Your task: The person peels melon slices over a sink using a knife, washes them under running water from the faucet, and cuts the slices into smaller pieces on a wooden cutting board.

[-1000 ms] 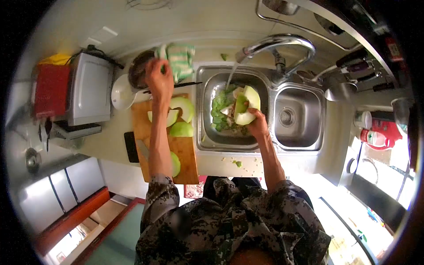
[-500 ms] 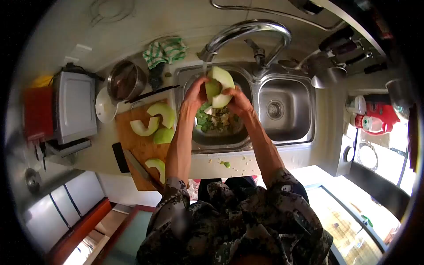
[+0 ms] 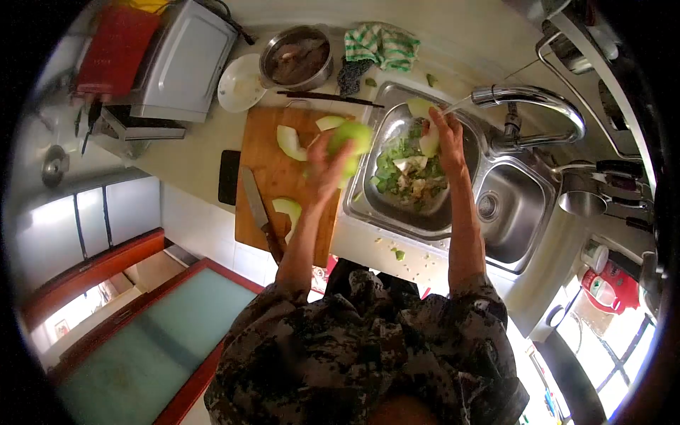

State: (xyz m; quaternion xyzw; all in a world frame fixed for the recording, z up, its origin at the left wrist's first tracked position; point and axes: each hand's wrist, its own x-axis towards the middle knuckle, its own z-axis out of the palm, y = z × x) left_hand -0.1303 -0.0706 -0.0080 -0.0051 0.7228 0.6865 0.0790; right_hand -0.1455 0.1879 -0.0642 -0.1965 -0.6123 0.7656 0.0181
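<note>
My left hand (image 3: 327,170), blurred by motion, is over the right side of the wooden cutting board (image 3: 258,152), closed on a pale green melon piece (image 3: 352,136). Above the left sink basin (image 3: 368,205), my right hand (image 3: 448,134) holds another melon wedge (image 3: 429,142), partly hidden by the fingers. Water runs from the faucet (image 3: 545,95) toward that hand. On the board lie a curved melon wedge (image 3: 289,143), another near the front (image 3: 289,211), and a kitchen knife (image 3: 256,202). Green peelings and pale scraps (image 3: 407,170) lie in the basin.
A metal pot (image 3: 297,57), a white bowl (image 3: 239,83) and dark chopsticks (image 3: 326,97) are behind the board. A striped cloth (image 3: 382,46) lies behind the sink. The second basin (image 3: 520,219) is at the right. Small scraps (image 3: 399,253) dot the counter's front edge.
My hands have moved apart: the left has carried a melon piece from the sink to the board, while the right stays over the basin with another. The view has turned left.
</note>
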